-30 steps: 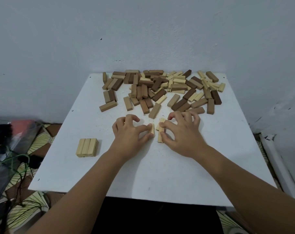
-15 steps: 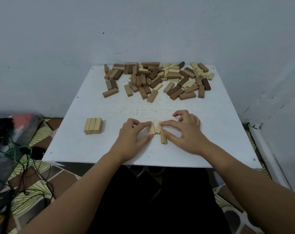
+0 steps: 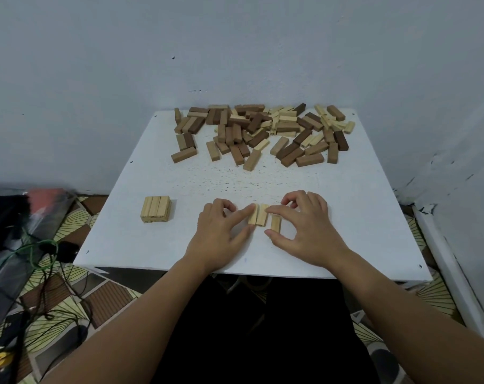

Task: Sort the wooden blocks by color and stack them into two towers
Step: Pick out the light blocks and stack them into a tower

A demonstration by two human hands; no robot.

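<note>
Head view shows me an early stage — one row of light blocks [image 3: 155, 209] sits near the table's [image 3: 346, 217] left edge. My left hand [image 3: 218, 231] and right hand [image 3: 304, 231], fingers half-curled, pinch three light blocks [image 3: 260, 215] together near the front edge. Most blocks [image 3: 260, 131] lie unsorted at the back — no towers yet.
</note>
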